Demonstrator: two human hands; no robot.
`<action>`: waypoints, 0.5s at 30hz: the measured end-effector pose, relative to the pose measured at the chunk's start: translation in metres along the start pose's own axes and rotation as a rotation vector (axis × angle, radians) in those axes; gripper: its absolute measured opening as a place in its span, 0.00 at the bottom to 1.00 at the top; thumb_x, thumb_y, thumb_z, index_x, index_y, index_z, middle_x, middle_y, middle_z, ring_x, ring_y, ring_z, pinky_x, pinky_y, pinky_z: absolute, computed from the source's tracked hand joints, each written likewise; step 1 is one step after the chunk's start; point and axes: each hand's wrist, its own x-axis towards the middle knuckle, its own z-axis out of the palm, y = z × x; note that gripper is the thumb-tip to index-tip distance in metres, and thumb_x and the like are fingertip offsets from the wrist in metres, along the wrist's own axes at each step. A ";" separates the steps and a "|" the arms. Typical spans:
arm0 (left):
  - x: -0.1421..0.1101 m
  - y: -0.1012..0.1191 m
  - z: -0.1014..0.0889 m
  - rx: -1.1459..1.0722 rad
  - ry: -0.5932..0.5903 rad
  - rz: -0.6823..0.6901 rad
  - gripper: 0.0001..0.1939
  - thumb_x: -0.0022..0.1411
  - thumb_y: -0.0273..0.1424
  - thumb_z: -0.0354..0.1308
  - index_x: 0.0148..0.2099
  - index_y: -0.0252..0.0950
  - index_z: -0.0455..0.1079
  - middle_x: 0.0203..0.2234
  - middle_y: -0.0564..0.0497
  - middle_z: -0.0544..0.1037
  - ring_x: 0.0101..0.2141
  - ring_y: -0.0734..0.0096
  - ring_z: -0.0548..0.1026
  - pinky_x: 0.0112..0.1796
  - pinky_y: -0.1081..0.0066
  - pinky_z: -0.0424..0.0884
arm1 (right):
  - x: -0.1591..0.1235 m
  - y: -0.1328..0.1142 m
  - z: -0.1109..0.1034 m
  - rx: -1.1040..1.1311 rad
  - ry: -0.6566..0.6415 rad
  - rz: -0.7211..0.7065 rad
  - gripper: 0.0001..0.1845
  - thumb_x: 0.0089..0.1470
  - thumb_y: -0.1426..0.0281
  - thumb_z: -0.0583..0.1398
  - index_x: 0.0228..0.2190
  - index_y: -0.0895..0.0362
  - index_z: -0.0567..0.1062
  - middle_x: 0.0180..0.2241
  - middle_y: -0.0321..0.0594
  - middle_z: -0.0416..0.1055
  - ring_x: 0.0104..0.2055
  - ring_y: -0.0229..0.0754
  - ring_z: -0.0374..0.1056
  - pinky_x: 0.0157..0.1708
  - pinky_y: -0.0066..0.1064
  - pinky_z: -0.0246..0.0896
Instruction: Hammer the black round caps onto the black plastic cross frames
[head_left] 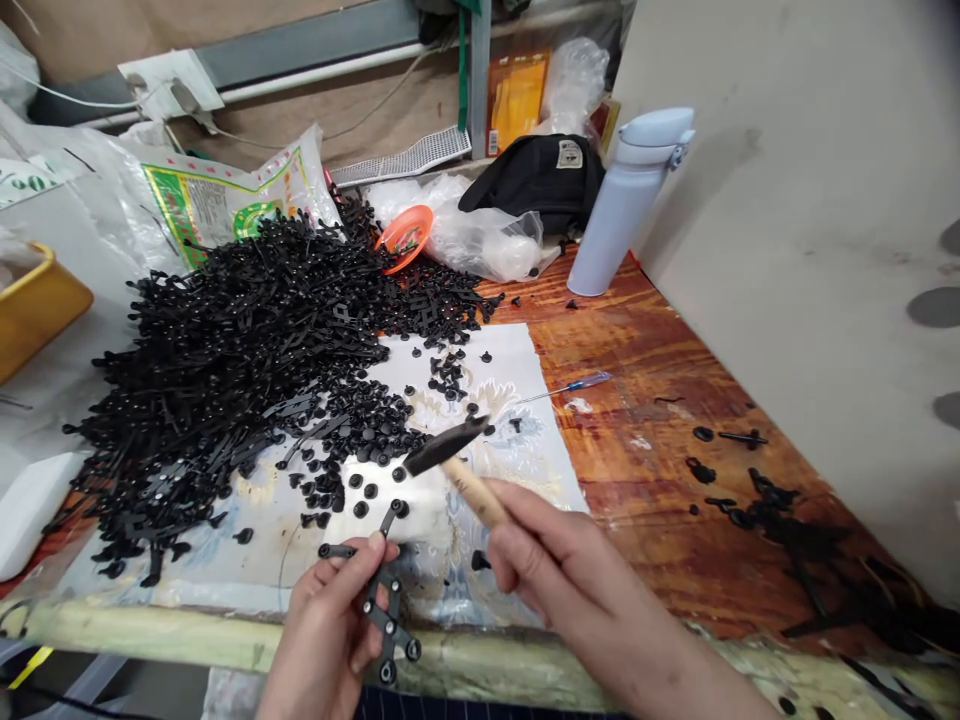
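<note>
A small hammer [466, 484] with a pale wooden handle and a black head is gripped in my right hand [551, 560]. Its head hangs over the white sheet, above a few loose black round-headed caps [370, 491]. Between the thumb and fingers of my left hand [334, 615] is a black linkage of crossed plastic bars [388, 620], joined by shiny rivets. One arm of the linkage points up toward the caps, and its lower end sticks out past my fingers near the table's front edge. My fingers cover part of its middle.
A big heap of black plastic parts [262, 320] fills the left and back. An orange dish [406, 240] leans on it. A screwdriver [585, 383] lies right of the sheet [551, 470]. Behind stand a light-blue bottle [621, 205] and a black cap [536, 185]. Black pieces [772, 500] lie at right.
</note>
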 end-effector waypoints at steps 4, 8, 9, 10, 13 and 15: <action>0.002 -0.002 -0.002 -0.005 -0.006 0.011 0.14 0.38 0.33 0.72 0.26 0.31 0.73 0.09 0.58 0.69 0.06 0.87 0.59 0.10 0.86 0.44 | 0.003 -0.010 0.003 -0.386 -0.085 -0.175 0.15 0.65 0.68 0.48 0.51 0.48 0.66 0.30 0.36 0.70 0.29 0.41 0.65 0.29 0.32 0.58; 0.002 -0.004 -0.001 -0.006 -0.026 0.004 0.15 0.40 0.36 0.71 0.25 0.31 0.72 0.08 0.58 0.68 0.06 0.87 0.58 0.11 0.85 0.44 | 0.015 -0.009 -0.002 -0.610 -0.080 -0.200 0.19 0.64 0.69 0.47 0.54 0.49 0.65 0.33 0.41 0.73 0.32 0.45 0.69 0.30 0.34 0.60; 0.001 -0.004 -0.001 -0.007 -0.030 0.006 0.15 0.40 0.37 0.71 0.25 0.31 0.72 0.08 0.58 0.67 0.06 0.87 0.58 0.11 0.85 0.43 | 0.017 -0.008 -0.003 -0.651 -0.106 -0.215 0.19 0.64 0.70 0.47 0.54 0.50 0.65 0.34 0.42 0.74 0.32 0.46 0.69 0.30 0.34 0.60; 0.001 -0.004 0.000 -0.009 -0.035 0.010 0.16 0.41 0.37 0.70 0.26 0.31 0.72 0.08 0.58 0.67 0.06 0.87 0.58 0.11 0.85 0.43 | 0.019 -0.008 -0.004 -0.688 -0.135 -0.222 0.20 0.64 0.70 0.47 0.54 0.51 0.66 0.33 0.43 0.74 0.32 0.46 0.70 0.31 0.35 0.61; 0.000 -0.004 0.001 -0.009 -0.042 0.016 0.18 0.42 0.40 0.70 0.25 0.31 0.71 0.08 0.58 0.67 0.06 0.87 0.57 0.12 0.84 0.40 | 0.021 -0.007 -0.006 -0.742 -0.172 -0.196 0.21 0.63 0.69 0.47 0.54 0.52 0.67 0.34 0.45 0.76 0.33 0.50 0.72 0.31 0.39 0.63; 0.000 -0.004 0.001 -0.007 -0.043 0.012 0.19 0.42 0.42 0.69 0.25 0.31 0.71 0.08 0.57 0.68 0.06 0.87 0.57 0.12 0.83 0.40 | 0.018 -0.008 -0.008 -0.704 -0.131 -0.191 0.21 0.64 0.68 0.48 0.56 0.49 0.67 0.40 0.46 0.76 0.37 0.51 0.72 0.34 0.41 0.65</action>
